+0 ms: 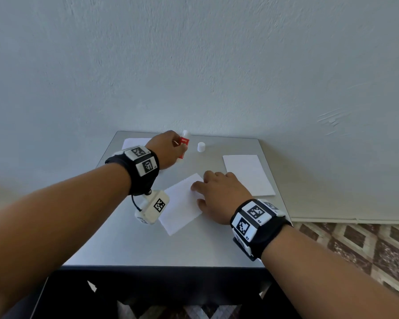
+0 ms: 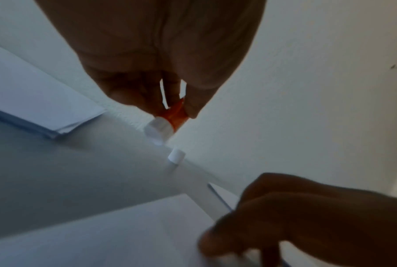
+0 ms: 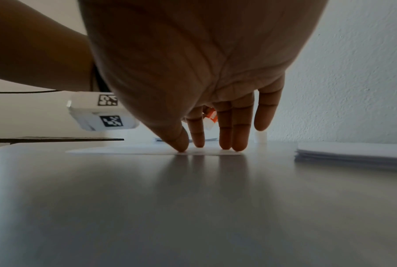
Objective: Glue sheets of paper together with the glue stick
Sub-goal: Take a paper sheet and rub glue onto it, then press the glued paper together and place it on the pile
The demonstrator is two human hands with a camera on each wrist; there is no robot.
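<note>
My left hand (image 1: pixel 171 148) grips a red and white glue stick (image 1: pixel 184 143) above the far part of the grey table (image 1: pixel 148 245). In the left wrist view the glue stick (image 2: pixel 167 124) juts out past my fingers, white end foremost. Its white cap (image 1: pixel 201 147) stands on the table just to the right, also seen as the cap (image 2: pixel 176 155). A single white sheet (image 1: pixel 180 208) lies tilted in the middle. My right hand (image 1: pixel 217 194) presses its right edge with straight fingertips (image 3: pixel 224 144), the little finger lifted.
A stack of white paper (image 1: pixel 249 174) lies at the right of the table, seen edge-on as the stack (image 3: pixel 352 153). Another stack (image 1: pixel 134 142) lies at the far left corner by the wall (image 1: pixel 194 65). Patterned floor (image 1: pixel 366 249) shows to the right.
</note>
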